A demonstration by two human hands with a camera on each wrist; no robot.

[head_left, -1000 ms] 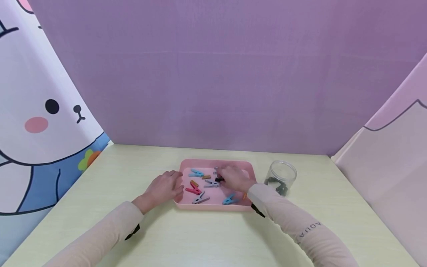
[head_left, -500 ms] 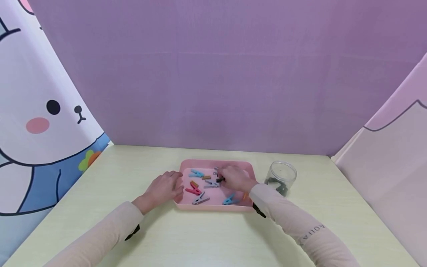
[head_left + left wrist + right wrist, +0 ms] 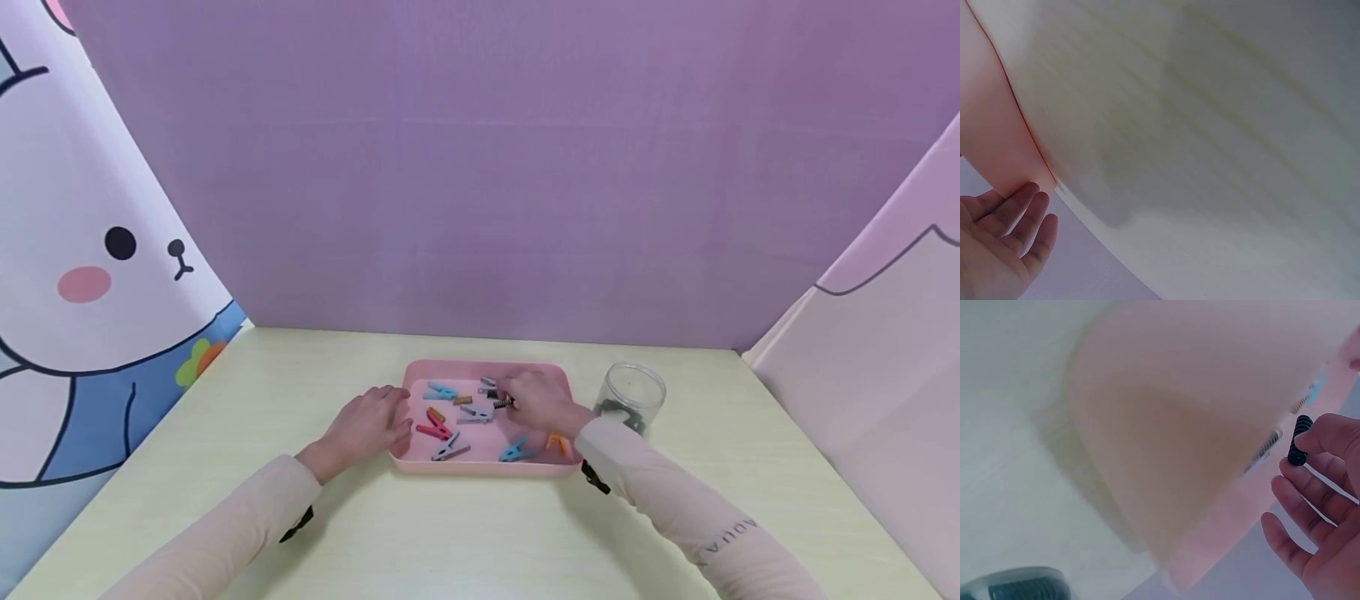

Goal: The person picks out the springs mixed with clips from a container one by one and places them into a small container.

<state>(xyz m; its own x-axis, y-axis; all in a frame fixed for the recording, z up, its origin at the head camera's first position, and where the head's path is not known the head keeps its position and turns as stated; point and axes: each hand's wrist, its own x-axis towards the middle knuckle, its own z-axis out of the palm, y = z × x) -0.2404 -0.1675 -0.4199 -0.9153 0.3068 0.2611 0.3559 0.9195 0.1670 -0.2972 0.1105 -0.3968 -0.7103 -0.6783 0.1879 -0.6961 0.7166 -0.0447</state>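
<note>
In the right wrist view my right hand (image 3: 1329,500) pinches a black coil spring (image 3: 1300,440) between thumb and index finger. The other fingers are spread apart. In the head view this hand (image 3: 543,403) is over the right part of the pink tray (image 3: 483,468). Beside it another dark spring (image 3: 492,394) lies in the tray. My left hand (image 3: 363,425) rests at the tray's left rim with loosely bent fingers, touching the wall in the left wrist view. Blue clothespins (image 3: 441,391), a red clothespin (image 3: 435,427) and grey clothespins (image 3: 451,448) lie in the tray.
Right of the tray stands a clear round jar (image 3: 634,390) with dark springs inside. Small brown springs (image 3: 462,400) and an orange plastic piece (image 3: 557,442) are in the tray. A purple cloth wall (image 3: 480,208) rises behind the pale table (image 3: 480,533).
My right hand has shifted slightly right with the black spring, exposing the other dark spring and more of the orange piece. My left hand has stayed at the tray's rim.
</note>
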